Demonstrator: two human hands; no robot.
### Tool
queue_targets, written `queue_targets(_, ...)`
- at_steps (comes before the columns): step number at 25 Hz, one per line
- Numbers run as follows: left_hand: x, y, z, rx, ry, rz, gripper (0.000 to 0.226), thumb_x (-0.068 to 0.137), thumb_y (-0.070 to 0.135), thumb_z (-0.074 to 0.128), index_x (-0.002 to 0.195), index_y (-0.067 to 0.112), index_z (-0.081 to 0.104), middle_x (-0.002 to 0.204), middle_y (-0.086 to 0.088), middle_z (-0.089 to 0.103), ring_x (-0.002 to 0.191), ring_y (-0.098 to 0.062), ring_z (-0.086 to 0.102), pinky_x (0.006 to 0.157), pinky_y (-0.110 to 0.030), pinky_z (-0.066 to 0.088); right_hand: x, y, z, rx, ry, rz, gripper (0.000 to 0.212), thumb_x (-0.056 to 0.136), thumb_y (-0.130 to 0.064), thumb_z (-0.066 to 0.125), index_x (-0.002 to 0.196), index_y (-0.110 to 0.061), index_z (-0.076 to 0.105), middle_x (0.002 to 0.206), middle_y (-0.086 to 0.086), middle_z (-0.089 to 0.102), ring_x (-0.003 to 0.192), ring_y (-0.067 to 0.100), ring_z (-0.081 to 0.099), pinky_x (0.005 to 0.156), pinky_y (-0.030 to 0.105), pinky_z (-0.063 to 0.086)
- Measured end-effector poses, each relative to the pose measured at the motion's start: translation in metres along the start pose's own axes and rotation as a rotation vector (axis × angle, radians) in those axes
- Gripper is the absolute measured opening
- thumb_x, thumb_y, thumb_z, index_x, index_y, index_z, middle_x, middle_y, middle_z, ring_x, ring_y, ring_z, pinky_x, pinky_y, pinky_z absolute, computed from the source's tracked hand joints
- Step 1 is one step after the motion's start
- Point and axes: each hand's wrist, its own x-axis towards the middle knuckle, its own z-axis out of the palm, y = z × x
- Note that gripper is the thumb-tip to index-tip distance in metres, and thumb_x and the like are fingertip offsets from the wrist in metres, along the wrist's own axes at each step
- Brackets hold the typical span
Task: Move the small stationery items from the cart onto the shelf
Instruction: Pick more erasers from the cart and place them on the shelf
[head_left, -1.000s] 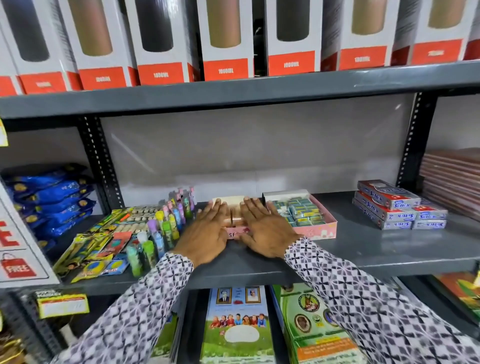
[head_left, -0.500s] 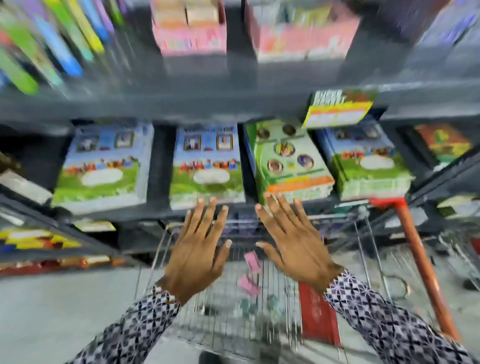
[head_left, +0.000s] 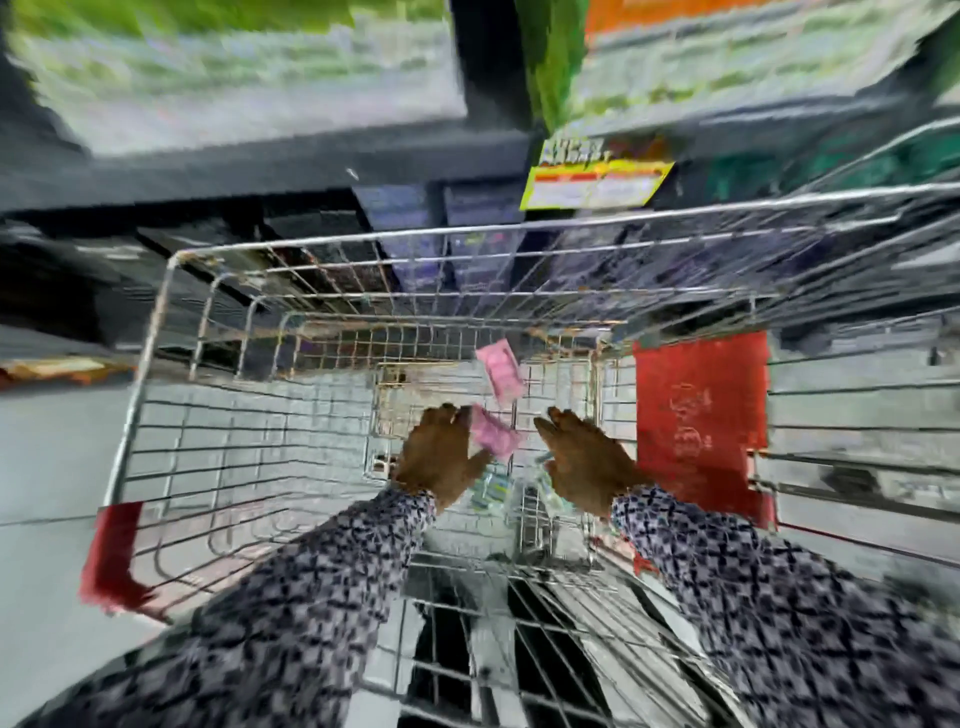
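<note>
Down in the wire cart (head_left: 156, 332) I see both hands lowered, fingers spread and empty. The left hand (head_left: 441, 457) touches a small pink packet (head_left: 493, 439) at its fingertips; the right hand (head_left: 587, 462) hovers just beside. A second pink packet (head_left: 500, 371) lies further in, blurred; greenish items (head_left: 491, 488) sit between the wrists.

Two packets (head_left: 497, 402) lie in the cart (head_left: 156, 332), between both hands (head_left: 441, 457).

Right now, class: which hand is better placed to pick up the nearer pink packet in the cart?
Left hand: its fingers already meet the nearer pink packet; the right hand hovers apart.
</note>
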Motion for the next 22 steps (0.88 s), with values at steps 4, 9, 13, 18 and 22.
queue_targets(4,0.018,0.033,0.043,-0.086,0.026,-0.244,0.099,0.082,0.062,0.071,0.159,0.010,0.036,0.159,-0.022,0.042,0.146,-0.043,0.040,0.117,-0.052,0.037,0.032,0.010,0.023,0.003,0.053,0.024,0.079,0.097,-0.018,0.053,0.166,-0.011,0.016,0.175,0.014,0.008,0.162,0.035,0.013,0.131,0.045,0.019)
queue_targets(9,0.027,-0.012,0.012,0.119,0.187,-0.089,0.088,0.075,0.037,0.070,0.152,0.004,0.045,0.144,-0.021,0.051,0.134,-0.042,0.049,0.110,-0.051,0.044,0.072,0.008,-0.003,-0.245,0.105,-0.141,0.081,0.097,-0.015,0.042,0.165,-0.006,0.001,0.176,0.015,-0.004,0.163,0.039,-0.002,0.129,0.055,0.016)
queue_targets(13,0.045,-0.046,-0.005,0.321,0.105,0.034,0.111,0.074,0.038,0.072,0.163,-0.004,0.022,0.171,-0.030,0.022,0.160,-0.047,0.019,0.130,-0.058,0.024,0.111,-0.004,-0.019,-0.289,0.222,-0.263,0.071,0.102,-0.016,0.029,0.166,-0.008,0.001,0.176,0.015,-0.002,0.163,0.037,0.003,0.129,0.054,0.015)
queue_targets(18,0.049,-0.038,0.015,0.334,0.147,0.130,0.085,0.094,0.013,0.056,0.165,-0.005,0.013,0.174,-0.028,0.009,0.163,-0.044,0.010,0.134,-0.052,0.016,0.124,-0.006,-0.002,-0.269,0.281,-0.276,0.073,0.101,-0.002,0.038,0.166,-0.004,0.003,0.175,0.016,0.002,0.163,0.038,-0.001,0.132,0.048,0.017)
queue_targets(22,0.044,-0.045,0.010,0.303,0.230,0.199,0.075,0.094,0.006,0.056,0.161,-0.010,0.026,0.169,-0.031,0.028,0.160,-0.043,0.024,0.131,-0.051,0.026,0.120,-0.007,0.012,-0.315,0.338,-0.281,0.067,0.105,-0.007,0.034,0.164,0.003,0.005,0.172,0.025,0.012,0.161,0.043,0.008,0.130,0.049,0.022)
